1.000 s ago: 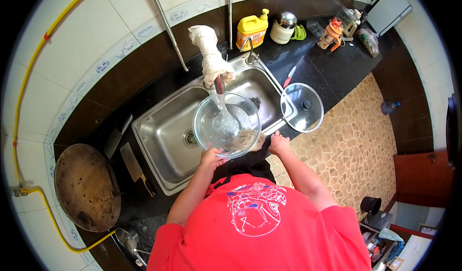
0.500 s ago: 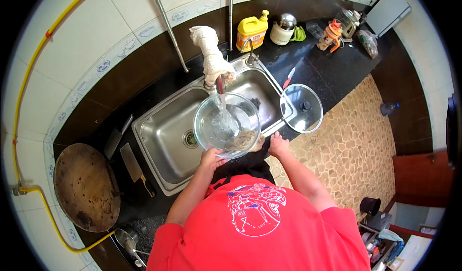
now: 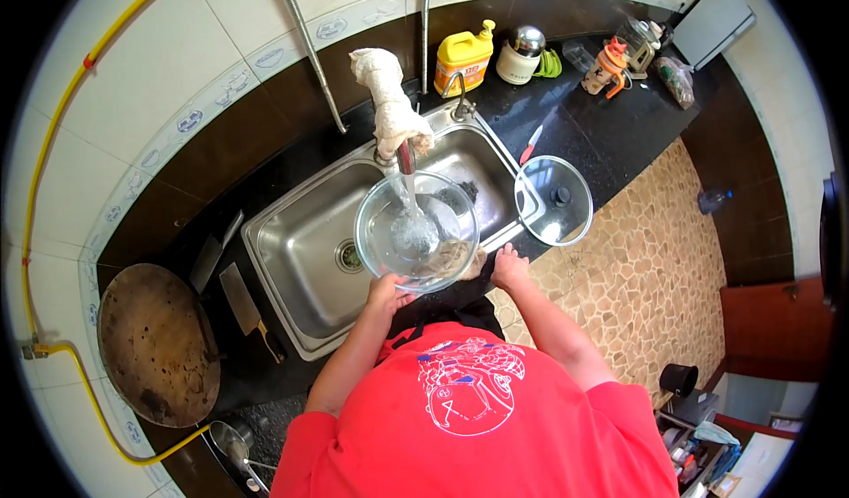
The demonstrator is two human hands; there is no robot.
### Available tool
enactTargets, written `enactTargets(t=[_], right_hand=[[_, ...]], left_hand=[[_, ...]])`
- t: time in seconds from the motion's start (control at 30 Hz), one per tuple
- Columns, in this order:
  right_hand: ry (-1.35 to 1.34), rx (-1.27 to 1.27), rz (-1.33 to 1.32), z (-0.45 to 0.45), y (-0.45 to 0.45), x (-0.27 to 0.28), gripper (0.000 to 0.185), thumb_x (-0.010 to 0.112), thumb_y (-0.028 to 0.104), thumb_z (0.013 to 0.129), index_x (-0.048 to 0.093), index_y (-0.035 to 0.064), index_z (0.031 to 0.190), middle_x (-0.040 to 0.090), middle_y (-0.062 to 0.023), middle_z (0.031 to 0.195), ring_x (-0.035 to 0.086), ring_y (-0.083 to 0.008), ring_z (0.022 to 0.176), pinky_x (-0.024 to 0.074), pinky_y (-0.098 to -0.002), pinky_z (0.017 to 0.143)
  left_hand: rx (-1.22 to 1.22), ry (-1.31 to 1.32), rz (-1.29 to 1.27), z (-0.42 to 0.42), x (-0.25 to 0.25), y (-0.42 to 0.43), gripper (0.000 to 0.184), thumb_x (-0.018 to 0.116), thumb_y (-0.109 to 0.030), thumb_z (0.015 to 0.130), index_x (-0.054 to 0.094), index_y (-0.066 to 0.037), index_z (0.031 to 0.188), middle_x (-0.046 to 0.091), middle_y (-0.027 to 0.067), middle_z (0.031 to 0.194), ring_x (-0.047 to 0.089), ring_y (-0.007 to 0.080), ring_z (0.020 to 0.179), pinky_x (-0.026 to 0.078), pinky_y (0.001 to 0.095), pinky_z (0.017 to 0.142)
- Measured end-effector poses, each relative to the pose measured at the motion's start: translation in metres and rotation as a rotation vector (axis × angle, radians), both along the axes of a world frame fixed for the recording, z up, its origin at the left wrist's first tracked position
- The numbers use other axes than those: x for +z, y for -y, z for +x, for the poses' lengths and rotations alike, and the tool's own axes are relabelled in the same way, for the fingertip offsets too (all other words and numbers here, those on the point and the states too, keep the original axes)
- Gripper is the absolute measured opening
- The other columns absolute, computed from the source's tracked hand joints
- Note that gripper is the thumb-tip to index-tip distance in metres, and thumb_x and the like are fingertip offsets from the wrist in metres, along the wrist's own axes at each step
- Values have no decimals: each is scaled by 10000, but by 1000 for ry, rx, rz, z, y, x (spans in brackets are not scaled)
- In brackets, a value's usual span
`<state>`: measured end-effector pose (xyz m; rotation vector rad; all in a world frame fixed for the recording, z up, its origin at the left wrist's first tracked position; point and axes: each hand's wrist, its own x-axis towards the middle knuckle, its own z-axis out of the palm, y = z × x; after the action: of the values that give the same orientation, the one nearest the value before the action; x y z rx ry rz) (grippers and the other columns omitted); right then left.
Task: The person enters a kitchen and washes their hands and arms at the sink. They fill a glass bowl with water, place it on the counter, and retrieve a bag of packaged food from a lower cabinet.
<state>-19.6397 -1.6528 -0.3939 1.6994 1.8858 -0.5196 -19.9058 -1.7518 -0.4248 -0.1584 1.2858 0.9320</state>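
My left hand [image 3: 389, 294] grips the near rim of a clear glass bowl [image 3: 369, 243], held over the sink's right basin and front edge. Water [image 3: 408, 199] runs into the bowl from the tap [image 3: 406, 157], whose upper part is wrapped in a pale cloth [image 3: 383, 91]. A soft greyish-brown clump [image 3: 448, 259] shows at the bowl's near right side; its kind is unclear. A tan, cloth-like thing [image 3: 476, 266] lies just outside the glass. On the counter's front edge rests my right hand [image 3: 510, 269], fingers apart and holding nothing visible.
A glass lid [image 3: 575, 193] overlaps the sink's right rim, near a red-handled knife [image 3: 530, 146]. Left of the double steel sink [image 3: 309, 224] lie a cleaver [image 3: 240, 298] and a large round wooden board [image 3: 159, 345]. A yellow jug [image 3: 462, 60] stands behind.
The running water splashes differently in the bowl. My right hand's fingers shift slightly on the counter edge; my left hand and the bowl stay nearly still.
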Motion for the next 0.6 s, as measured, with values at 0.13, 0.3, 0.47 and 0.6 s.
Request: enactTargets(t=[0.13, 0.3, 0.47, 0.6], right_hand=[[18, 1, -6, -1, 0, -1, 557, 556, 187, 768, 414, -21, 1265, 346, -137, 1351, 402, -261, 1228, 365, -454, 959], [19, -2, 3, -1, 0, -5, 560, 561, 197, 773, 409, -27, 1264, 346, -138, 1350, 404, -267, 1223, 367, -449, 953], [19, 12, 8, -2, 0, -4, 546, 564, 197, 775, 417, -28, 1250, 352, -145, 1341, 420, -278, 1198, 373, -448, 941], [28, 12, 83, 0, 3, -12, 474, 560, 184, 757, 473, 18, 1193, 401, -122, 1268, 442, -253, 1178, 395, -446, 922]], left_hand=[[-24, 8, 20, -2, -6, 1, 815, 459, -24, 700, 97, -280, 1385, 453, 181, 1202, 580, 384, 967, 513, 413, 586], [-36, 9, 25, -2, -3, 1, 794, 458, -30, 704, 114, -274, 1377, 457, 172, 1203, 581, 379, 968, 514, 410, 593], [-8, -19, 3, 1, 1, 1, 732, 458, -33, 709, 178, -248, 1350, 468, 164, 1193, 582, 372, 970, 516, 404, 603], [-22, 2, 17, -1, -6, 1, 690, 465, -33, 711, 226, -227, 1328, 480, 159, 1175, 588, 365, 958, 514, 407, 611]])
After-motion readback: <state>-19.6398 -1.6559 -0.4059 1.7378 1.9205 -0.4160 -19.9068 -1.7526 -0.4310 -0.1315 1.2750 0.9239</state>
